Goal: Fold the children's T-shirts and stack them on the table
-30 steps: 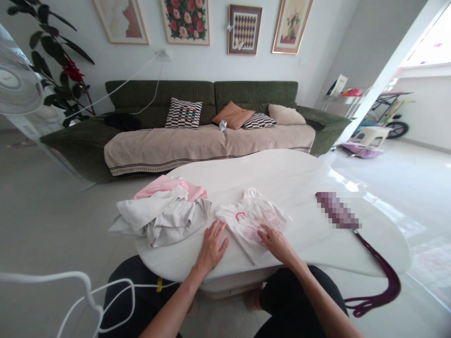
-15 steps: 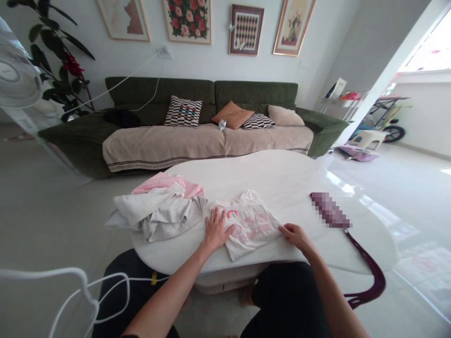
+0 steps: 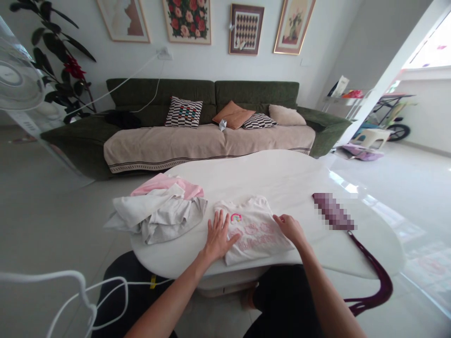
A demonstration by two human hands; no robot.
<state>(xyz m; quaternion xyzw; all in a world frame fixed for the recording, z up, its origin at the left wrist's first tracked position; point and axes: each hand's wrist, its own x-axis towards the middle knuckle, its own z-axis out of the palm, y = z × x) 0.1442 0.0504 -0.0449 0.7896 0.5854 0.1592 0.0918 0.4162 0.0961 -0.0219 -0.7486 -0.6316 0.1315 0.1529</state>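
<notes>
White printed shirt [image 3: 255, 241] flat on the surface [image 3: 278, 176] before me.
My left hand [image 3: 217, 239] rests on its left side, fingers spread apart. My right hand [image 3: 291, 229] is at its right edge, fingers bent; can't tell if they pinch fabric. Clothes pile [image 3: 164, 206] left of it.

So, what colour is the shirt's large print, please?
The large print is pink; it shows in the head view.

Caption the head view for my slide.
Left hand on a printed white shirt, right hand at its edge, heaped clothes alongside.
</notes>
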